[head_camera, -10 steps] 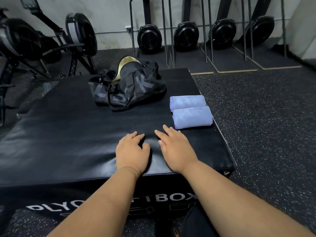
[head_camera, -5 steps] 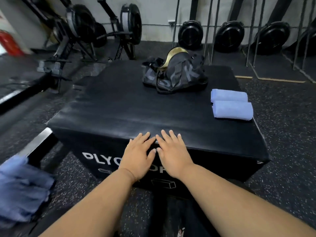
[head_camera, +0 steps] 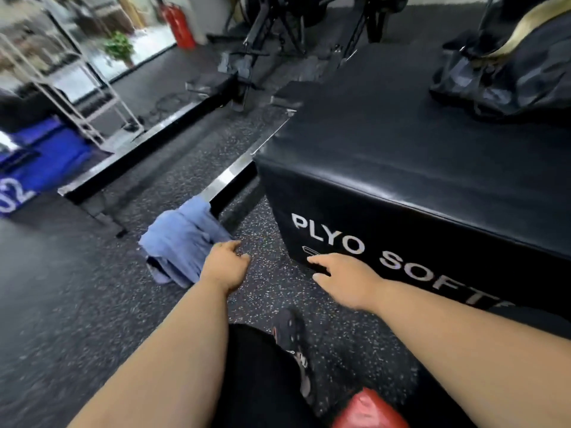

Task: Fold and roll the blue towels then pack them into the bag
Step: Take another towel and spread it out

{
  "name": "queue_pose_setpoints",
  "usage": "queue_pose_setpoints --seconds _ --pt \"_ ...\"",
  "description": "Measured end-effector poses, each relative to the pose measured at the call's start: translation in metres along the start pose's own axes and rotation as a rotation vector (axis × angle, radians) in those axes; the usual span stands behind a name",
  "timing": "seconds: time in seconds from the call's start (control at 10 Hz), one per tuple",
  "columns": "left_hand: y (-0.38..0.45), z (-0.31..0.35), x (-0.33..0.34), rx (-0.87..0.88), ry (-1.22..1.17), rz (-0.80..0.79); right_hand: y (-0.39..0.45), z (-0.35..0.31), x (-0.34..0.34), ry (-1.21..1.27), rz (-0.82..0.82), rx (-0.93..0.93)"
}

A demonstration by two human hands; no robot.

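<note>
A loose heap of blue towels point(head_camera: 182, 242) lies on the speckled floor to the left of the black plyo box point(head_camera: 401, 156). My left hand point(head_camera: 224, 264) hovers at the heap's right edge, fingers loosely curled, holding nothing. In front of the box's lettered side my right hand point(head_camera: 336, 276) is held out with relaxed fingers, also empty. The black bag point(head_camera: 519, 75) with a gold lining sits on the box's far right. The two rolled towels are out of view.
A metal rail point(head_camera: 228, 177) runs along the floor behind the towel heap. Rowing machine frames point(head_camera: 265, 32) stand at the back, a white rack point(head_camera: 77, 88) and blue mat point(head_camera: 46, 152) at the left. My shoe point(head_camera: 293, 341) is on the floor below my hands.
My view swung left and down from the box top. Both hands left the box and dropped toward the floor, the left one reaching the towel heap.
</note>
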State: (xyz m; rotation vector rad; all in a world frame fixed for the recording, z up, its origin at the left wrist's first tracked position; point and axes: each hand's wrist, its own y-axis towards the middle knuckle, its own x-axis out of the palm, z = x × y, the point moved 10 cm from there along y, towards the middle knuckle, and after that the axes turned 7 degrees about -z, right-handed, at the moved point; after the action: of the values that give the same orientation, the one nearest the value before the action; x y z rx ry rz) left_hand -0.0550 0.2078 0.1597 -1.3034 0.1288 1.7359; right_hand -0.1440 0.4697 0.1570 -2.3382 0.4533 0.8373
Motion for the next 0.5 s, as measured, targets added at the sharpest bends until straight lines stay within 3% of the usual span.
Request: queue_pose_setpoints --seconds 0.2,0.5 --pt "0.047 -0.099 -0.014 -0.228 -0.176 -0.035 0.059 -0.003 0.027 0.101 -0.076 0.039" --pt "0.129 -0.165 -0.004 -0.358 -0.366 -0.032 0.150 -0.013 0.045 0.114 -0.088 0.018"
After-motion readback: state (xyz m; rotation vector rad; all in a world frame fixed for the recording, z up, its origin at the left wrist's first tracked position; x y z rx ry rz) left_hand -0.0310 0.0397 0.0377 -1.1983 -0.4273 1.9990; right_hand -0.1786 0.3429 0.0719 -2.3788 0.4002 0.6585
